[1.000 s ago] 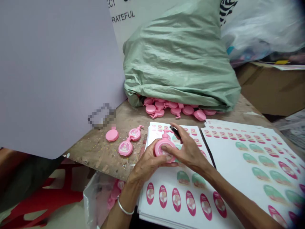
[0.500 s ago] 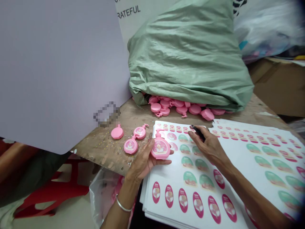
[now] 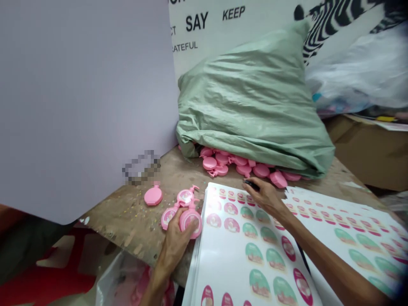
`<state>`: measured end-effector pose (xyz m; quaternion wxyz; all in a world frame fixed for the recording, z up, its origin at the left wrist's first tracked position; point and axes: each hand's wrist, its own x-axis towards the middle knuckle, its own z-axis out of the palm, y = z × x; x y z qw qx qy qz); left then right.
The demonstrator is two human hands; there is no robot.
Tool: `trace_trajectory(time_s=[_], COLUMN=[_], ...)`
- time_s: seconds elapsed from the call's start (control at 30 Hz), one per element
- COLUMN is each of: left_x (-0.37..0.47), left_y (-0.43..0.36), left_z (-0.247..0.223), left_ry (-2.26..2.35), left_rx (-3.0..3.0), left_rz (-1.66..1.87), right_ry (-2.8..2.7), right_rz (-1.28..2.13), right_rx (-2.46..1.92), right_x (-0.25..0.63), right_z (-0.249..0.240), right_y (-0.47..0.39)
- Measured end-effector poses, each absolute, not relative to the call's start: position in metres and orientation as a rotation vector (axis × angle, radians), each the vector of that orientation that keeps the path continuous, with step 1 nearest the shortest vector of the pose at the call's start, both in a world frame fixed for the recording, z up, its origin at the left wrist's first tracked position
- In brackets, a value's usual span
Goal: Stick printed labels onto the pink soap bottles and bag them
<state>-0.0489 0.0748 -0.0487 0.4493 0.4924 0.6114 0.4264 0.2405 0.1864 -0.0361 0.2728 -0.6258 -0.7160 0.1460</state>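
Observation:
My left hand (image 3: pixel 174 240) grips a small pink toy pump bottle (image 3: pixel 189 217) with a round label, thumb across its front. It is just left of the sticker sheets. Two more labelled pink bottles lie against it: one bottle (image 3: pixel 185 196) behind and another bottle (image 3: pixel 168 217) to the left, partly covered by my fingers. My right hand (image 3: pixel 267 196) is closed around a slim black tool (image 3: pixel 251 185), mostly hidden, so its kind is unclear. That hand hovers over the top of the stacked sticker sheet (image 3: pixel 229 250), which carries pink and green printed stickers.
A plain pink bottle (image 3: pixel 153 196) lies on the wooden table (image 3: pixel 127 216) to the left. Several pink bottles (image 3: pixel 261 171) spill from a green sack (image 3: pixel 255 102) behind. More sticker sheets (image 3: pixel 325 242) lie right. A clear bag (image 3: pixel 111 276) hangs below the table edge.
My left hand has carried the pink bottle left and down, off the sheet, to beside the labelled bottles. The right hand stays near the sheet's top with the black tool. The view has tilted up.

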Motion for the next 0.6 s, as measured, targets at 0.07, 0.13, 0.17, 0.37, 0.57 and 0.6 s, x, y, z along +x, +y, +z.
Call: trace_trajectory(time_s=[0.07,0.13,0.17,0.37,0.57,0.6], left_x=[-0.051,-0.049,-0.048,-0.042,-0.052,-0.053], left_y=[0.078,0.083,0.085,0.089,0.085,0.091], left_z=[-0.057,-0.062,-0.064,-0.071,-0.049,-0.041], left_ry=[1.695,1.819,1.874,2.104,1.895,1.873], left_rx=[1.381,1.452,1.501,1.937,1.895,1.857], left_rz=[0.984,0.872,0.842,1.198,1.324,1.273], right_ry=[-1.975,-2.013,-2.039,-2.191,-2.196,-2.180], right_rz=[0.335,0.286,0.264,0.199,0.254,0.260], right_rx=[-1.719,-1.749,-1.766,-1.882,-1.865,-1.836], right_x=[0.228,0.210,0.199,0.144,0.154,0.159], right_z=[-0.037,-0.036,-0.036,-0.039,-0.035,-0.032], right_y=[0.210,0.234,0.245,0.286,0.285,0.281])
